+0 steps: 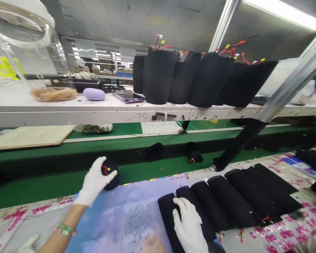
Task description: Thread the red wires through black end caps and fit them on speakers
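- the left hand (94, 181), in a white glove, has its fingers curled around a black padded sleeve (111, 182), gripping it firmly and showing me its round end, with red wire and a yellow tip (105, 170) poking out
- the right hand (189, 225), also gloved, lies open and flat, fingers spread, holding nothing; it presses across the nearest two of a row of black sleeves (242, 200)
- in hand on my screen: one sleeve lifted, the others pinned down; i won't call the purpose from here
- those sleeves are long soft cylinders with a matte, foam-like skin, laid side by side on a glossy sheet with pink lettering (279, 233)
- a blue-and-white mottled mat (121, 221) lies beside them, under the left forearm
- beyond runs a green conveyor belt (68, 186) carrying small black bundles (153, 151)
- on a white shelf (94, 117) above, black sleeves (184, 79) stand upright, red wires sprouting from their tops
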`<state>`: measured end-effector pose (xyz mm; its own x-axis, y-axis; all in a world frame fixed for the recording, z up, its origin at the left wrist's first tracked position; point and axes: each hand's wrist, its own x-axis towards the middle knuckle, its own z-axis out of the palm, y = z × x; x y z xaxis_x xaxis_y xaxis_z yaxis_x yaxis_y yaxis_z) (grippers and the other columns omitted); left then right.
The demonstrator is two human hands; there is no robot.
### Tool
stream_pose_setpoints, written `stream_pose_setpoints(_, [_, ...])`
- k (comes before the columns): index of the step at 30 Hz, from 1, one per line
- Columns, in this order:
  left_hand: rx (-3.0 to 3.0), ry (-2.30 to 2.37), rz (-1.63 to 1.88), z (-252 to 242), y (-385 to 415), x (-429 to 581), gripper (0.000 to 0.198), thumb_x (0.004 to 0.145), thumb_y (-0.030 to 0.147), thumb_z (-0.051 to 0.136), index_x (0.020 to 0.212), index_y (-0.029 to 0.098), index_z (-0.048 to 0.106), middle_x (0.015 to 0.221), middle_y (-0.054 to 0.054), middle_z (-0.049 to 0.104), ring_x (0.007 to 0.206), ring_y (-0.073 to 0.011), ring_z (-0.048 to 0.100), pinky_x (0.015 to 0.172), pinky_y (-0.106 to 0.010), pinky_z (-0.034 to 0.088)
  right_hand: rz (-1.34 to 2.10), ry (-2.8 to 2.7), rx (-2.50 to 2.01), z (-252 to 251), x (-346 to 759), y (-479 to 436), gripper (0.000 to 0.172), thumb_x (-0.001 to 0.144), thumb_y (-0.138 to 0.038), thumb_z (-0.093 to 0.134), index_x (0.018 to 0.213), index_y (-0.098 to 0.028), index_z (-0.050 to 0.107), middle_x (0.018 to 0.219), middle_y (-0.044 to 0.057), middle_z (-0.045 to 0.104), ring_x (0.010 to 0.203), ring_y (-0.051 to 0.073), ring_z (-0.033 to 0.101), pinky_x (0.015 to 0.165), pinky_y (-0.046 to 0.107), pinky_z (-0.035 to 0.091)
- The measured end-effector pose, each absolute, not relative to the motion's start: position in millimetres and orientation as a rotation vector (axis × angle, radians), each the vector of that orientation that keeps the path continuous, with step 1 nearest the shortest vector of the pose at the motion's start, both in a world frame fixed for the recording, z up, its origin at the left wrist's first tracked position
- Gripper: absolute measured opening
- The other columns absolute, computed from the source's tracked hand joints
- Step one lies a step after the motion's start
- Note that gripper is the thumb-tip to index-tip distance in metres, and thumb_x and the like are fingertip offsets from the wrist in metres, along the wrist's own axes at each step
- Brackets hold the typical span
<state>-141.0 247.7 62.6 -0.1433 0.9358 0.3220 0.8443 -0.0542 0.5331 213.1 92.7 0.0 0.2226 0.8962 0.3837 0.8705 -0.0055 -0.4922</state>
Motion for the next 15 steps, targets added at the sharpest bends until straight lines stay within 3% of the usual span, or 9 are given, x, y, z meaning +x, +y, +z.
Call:
stream_pose_setpoints(3, [1.914,2.137,0.975,69,302,-157,0.080,0.073,0.049,0.069,0.141,0.015,0.045,0.148,-0.021,0.049,0.132,-0.0464,0.049,0.109,-0.061,0.039,0.003,-1.654,-2.008,-15,205,78,0.049,0.081,-0.035,0.062,0.123,-0.010,0.068,0.121,0.027,0.067,0.109,0.047,0.063,0.083,0.062,0.052])
stream_pose_setpoints(6, [1.822,2.129,0.995,76,329,-167,0.088,0.069,0.044,0.073,0.143,0.009,0.041,0.149,-0.027,0.044,0.131,-0.0506,0.049,0.104,-0.064,0.041,-0.004,-1.736,-2.209,-23,190,76,0.075,0.070,-0.039,0.075,0.135,-0.005,0.059,0.137,0.031,0.058,0.116,0.049,0.059,0.083,0.059,0.051])
stream_pose_setpoints(9, [1.692,2.141,1.111,87,320,-165,0.111,0.060,0.046,0.082,0.149,0.007,0.028,0.159,-0.034,0.018,0.141,-0.0586,0.027,0.107,-0.073,0.030,0.047,-1.678,-2.274,-19,183,88,0.087,0.062,-0.025,0.080,0.142,-0.007,0.052,0.135,0.032,0.058,0.113,0.049,0.060,0.087,0.061,0.046])
stream_pose_setpoints(11, [1.638,2.103,1.228,87,289,-150,0.120,0.059,0.052,0.083,0.153,0.012,0.020,0.164,-0.029,0.004,0.148,-0.0549,0.007,0.114,-0.073,0.013,0.184,-1.606,-2.198,-16,182,100,0.095,0.055,-0.020,0.083,0.143,-0.010,0.051,0.122,0.030,0.066,0.104,0.049,0.062,0.086,0.064,0.045])
stream_pose_setpoints(12, [1.627,2.037,1.277,82,268,-138,0.114,0.067,0.056,0.078,0.154,0.016,0.016,0.165,-0.025,0.006,0.152,-0.0465,0.006,0.119,-0.066,0.012,0.266,-1.578,-2.147,-16,181,105,0.097,0.052,-0.021,0.085,0.143,-0.011,0.051,0.115,0.029,0.069,0.100,0.049,0.064,0.084,0.065,0.046])
stream_pose_setpoints(15, [1.604,1.669,1.209,48,193,-93,0.092,0.083,0.069,0.056,0.154,0.022,0.019,0.154,-0.021,0.042,0.137,-0.0332,0.050,0.108,-0.049,0.047,0.440,-1.573,-2.010,-22,168,113,0.101,0.054,-0.028,0.089,0.146,-0.019,0.048,0.112,0.024,0.071,0.101,0.045,0.068,0.081,0.060,0.053])
